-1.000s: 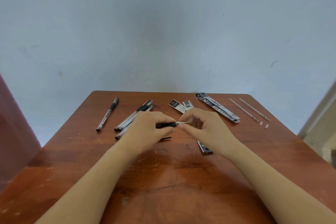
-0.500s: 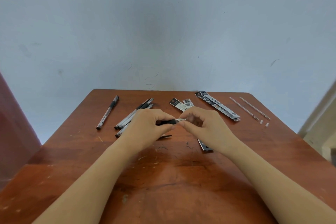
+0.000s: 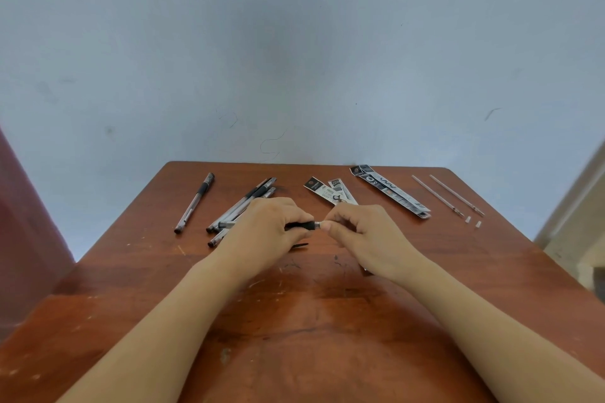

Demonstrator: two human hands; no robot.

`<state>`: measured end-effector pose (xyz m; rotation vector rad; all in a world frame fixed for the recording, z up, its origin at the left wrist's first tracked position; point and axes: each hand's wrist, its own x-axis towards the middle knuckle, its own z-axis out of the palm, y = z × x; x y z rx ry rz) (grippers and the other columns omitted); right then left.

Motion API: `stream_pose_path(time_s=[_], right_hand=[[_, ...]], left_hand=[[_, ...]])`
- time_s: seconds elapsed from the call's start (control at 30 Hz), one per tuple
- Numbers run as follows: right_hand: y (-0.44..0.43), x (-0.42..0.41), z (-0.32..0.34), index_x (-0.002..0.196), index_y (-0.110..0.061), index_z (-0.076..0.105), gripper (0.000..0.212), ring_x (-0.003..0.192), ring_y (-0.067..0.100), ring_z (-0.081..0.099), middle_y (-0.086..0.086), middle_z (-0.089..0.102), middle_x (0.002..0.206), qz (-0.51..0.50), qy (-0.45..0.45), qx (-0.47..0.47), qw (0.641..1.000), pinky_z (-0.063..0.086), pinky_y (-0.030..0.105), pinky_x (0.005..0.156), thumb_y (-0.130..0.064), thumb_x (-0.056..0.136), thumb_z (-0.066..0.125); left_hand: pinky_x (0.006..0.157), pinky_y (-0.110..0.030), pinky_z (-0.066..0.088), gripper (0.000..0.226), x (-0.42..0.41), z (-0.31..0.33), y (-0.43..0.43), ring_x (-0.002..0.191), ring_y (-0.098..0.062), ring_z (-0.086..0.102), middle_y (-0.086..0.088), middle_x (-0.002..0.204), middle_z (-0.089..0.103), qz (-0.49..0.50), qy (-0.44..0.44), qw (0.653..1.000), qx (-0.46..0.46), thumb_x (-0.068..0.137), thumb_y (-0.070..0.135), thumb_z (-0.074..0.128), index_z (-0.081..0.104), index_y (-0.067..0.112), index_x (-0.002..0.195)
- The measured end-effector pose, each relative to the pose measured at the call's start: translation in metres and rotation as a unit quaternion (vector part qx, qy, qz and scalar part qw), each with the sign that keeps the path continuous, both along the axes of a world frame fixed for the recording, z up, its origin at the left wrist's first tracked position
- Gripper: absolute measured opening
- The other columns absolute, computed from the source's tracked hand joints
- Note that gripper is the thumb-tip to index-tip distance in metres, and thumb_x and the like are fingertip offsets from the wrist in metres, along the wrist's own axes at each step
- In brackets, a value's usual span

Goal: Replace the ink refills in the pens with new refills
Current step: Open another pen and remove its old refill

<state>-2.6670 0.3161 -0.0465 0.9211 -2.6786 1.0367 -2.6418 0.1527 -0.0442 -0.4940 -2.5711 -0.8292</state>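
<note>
Scuffed red-brown wooden table point(image 3: 294, 330) against a pale blue-grey wall point(image 3: 294, 59) | left grip point(image 3: 262, 229) curled round a pen point(image 3: 302, 225) above mid-table, black sleeve and metal collar showing | right grip point(image 3: 363, 229) pinches its tip, hidden under fingertips | slim loose pens point(image 3: 242, 203), printed refill packets point(image 3: 393, 191), bare refills point(image 3: 448, 195) behind | barrel mostly hidden in the fist

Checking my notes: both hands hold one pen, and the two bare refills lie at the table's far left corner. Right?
Not quite. The head view shows the two bare refills at the far right corner of the table, not the left. The left hand and right hand do hold one pen.
</note>
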Motion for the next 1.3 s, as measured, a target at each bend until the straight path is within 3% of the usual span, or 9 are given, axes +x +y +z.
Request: stream_pose_path(time_s=[0.2, 0.37, 0.47, 0.67, 0.8, 0.87, 1.0, 1.1, 1.3], right_hand=[[-0.008, -0.001, 0.000, 0.079, -0.028, 0.059, 0.016, 0.062, 0.008, 0.051, -0.007, 0.057, 0.067, -0.027, -0.067, -0.106, 0.992, 0.043, 0.029, 0.071, -0.033, 0.091, 0.049], [-0.018, 0.004, -0.022, 0.114, -0.010, 0.060, 0.036, 0.096, 0.027, 0.058, 0.006, 0.063, 0.115, 0.044, 0.186, 0.155, 0.969, 0.051, 0.036, 0.082, -0.027, 0.091, 0.039], [-0.030, 0.006, -0.038, 0.113, -0.006, 0.060, 0.037, 0.081, 0.031, 0.059, 0.011, 0.064, 0.115, 0.113, 0.217, 0.200, 0.949, 0.056, 0.040, 0.065, -0.014, 0.083, 0.041], [-0.022, -0.003, -0.032, 0.123, 0.000, 0.050, 0.038, 0.095, 0.037, 0.051, 0.020, 0.051, 0.112, 0.097, 0.202, 0.212, 0.951, 0.047, 0.048, 0.078, 0.005, 0.086, 0.041], [-0.017, -0.005, -0.019, 0.097, -0.001, 0.064, 0.022, 0.068, 0.019, 0.059, 0.013, 0.059, 0.093, -0.009, 0.195, -0.010, 0.981, 0.046, 0.025, 0.064, 0.000, 0.081, 0.050], [-0.010, -0.006, -0.003, 0.086, -0.012, 0.064, 0.015, 0.058, 0.005, 0.054, 0.002, 0.061, 0.080, -0.084, 0.069, -0.206, 0.973, 0.042, 0.013, 0.063, -0.001, 0.085, 0.053], [0.004, -0.009, 0.016, 0.083, -0.010, 0.065, 0.022, 0.050, 0.005, 0.056, -0.001, 0.065, 0.061, -0.011, -0.191, -0.478, 0.858, 0.046, 0.014, 0.052, 0.004, 0.087, 0.049], [0.003, -0.011, 0.016, 0.085, -0.005, 0.063, 0.020, 0.050, 0.004, 0.056, -0.003, 0.067, 0.061, 0.025, -0.223, -0.528, 0.819, 0.044, 0.013, 0.049, 0.005, 0.088, 0.046], [0.001, -0.008, 0.014, 0.084, -0.010, 0.065, 0.021, 0.054, 0.004, 0.059, -0.004, 0.069, 0.060, 0.007, -0.201, -0.471, 0.859, 0.047, 0.013, 0.054, 0.005, 0.086, 0.050]], left_hand=[[0.070, -0.028, 0.045, 0.019, -0.002, 0.004, -0.005, 0.074, -0.016, 0.057, -0.006, 0.084, 0.068, 0.069, 0.039, 0.996, 0.044, 0.081, 0.015, 0.063, 0.071, 0.015, 0.098], [0.074, -0.019, 0.037, 0.021, -0.002, 0.009, -0.015, 0.076, -0.006, 0.053, 0.015, 0.091, 0.062, 0.182, 0.069, 0.968, 0.158, 0.084, 0.023, 0.060, 0.068, 0.021, 0.103], [0.076, -0.022, 0.040, 0.027, -0.002, 0.006, -0.014, 0.087, -0.012, 0.058, 0.010, 0.102, 0.065, 0.188, 0.058, 0.973, 0.122, 0.088, 0.028, 0.053, 0.064, 0.022, 0.112], [0.073, -0.033, 0.041, 0.025, -0.004, 0.005, -0.011, 0.080, -0.021, 0.054, -0.009, 0.088, 0.063, 0.186, 0.030, 0.978, 0.093, 0.091, 0.022, 0.047, 0.064, 0.017, 0.108], [0.064, -0.030, 0.039, 0.022, -0.003, 0.007, -0.011, 0.074, -0.022, 0.051, -0.011, 0.086, 0.059, 0.157, 0.001, 0.983, 0.092, 0.090, 0.018, 0.049, 0.064, 0.014, 0.105], [0.063, -0.028, 0.038, 0.022, -0.001, 0.007, -0.011, 0.074, -0.020, 0.051, -0.011, 0.085, 0.059, 0.131, -0.002, 0.988, 0.084, 0.089, 0.017, 0.050, 0.064, 0.014, 0.106], [0.060, -0.023, 0.033, 0.022, -0.001, 0.005, -0.009, 0.068, -0.010, 0.047, -0.008, 0.081, 0.057, 0.074, 0.008, 0.995, 0.063, 0.088, 0.016, 0.053, 0.065, 0.016, 0.106], [0.063, -0.024, 0.036, 0.024, -0.002, 0.004, -0.008, 0.072, -0.013, 0.050, -0.006, 0.082, 0.059, 0.049, 0.013, 0.997, 0.058, 0.087, 0.015, 0.055, 0.065, 0.017, 0.108], [0.058, -0.014, 0.032, 0.024, -0.002, 0.003, -0.007, 0.069, -0.009, 0.049, -0.001, 0.081, 0.058, 0.027, 0.023, 0.999, 0.039, 0.087, 0.016, 0.054, 0.065, 0.019, 0.109]])
